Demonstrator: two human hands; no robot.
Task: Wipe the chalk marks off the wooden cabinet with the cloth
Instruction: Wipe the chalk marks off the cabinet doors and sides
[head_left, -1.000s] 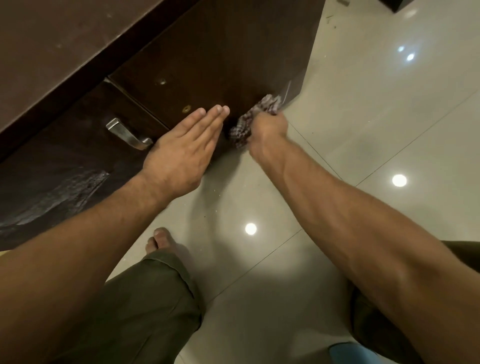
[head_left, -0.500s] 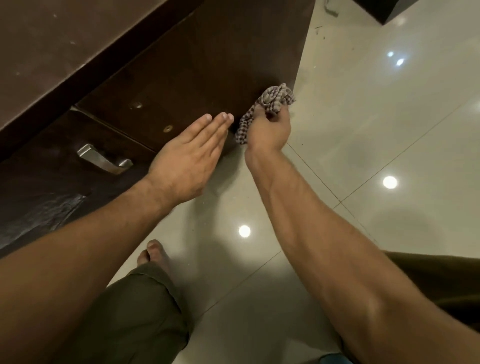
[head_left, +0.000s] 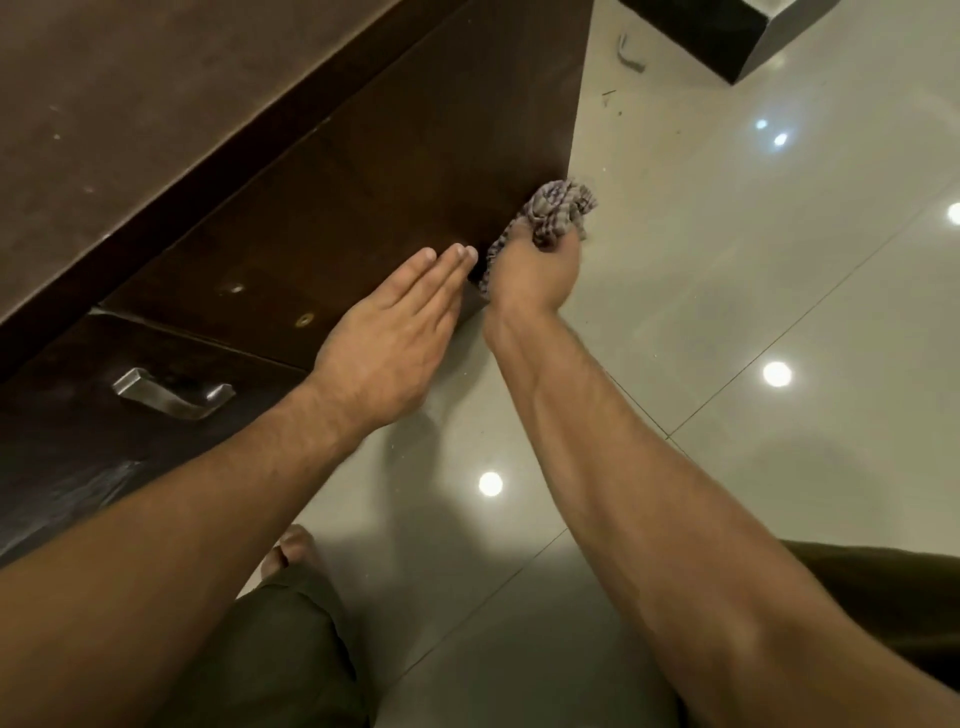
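The dark wooden cabinet (head_left: 405, 171) fills the upper left, its door front running down to the floor. My right hand (head_left: 532, 278) is shut on a bunched checked cloth (head_left: 556, 210), pressing it against the cabinet's lower right corner near the floor. My left hand (head_left: 387, 340) lies flat with fingers together against the lower edge of the same door, just left of the cloth. No chalk marks show on the visible wood.
A metal handle (head_left: 171, 397) sits on the door to the left, and two small round fittings (head_left: 304, 319) mark the near door. Glossy tiled floor (head_left: 727, 312) spreads right. A dark block (head_left: 717, 31) stands at the top right. My bare foot (head_left: 291, 551) is below.
My right hand has carried the cloth right along the cabinet's bottom edge to its corner. My left hand has stayed flat on the door. The view has shifted a little.
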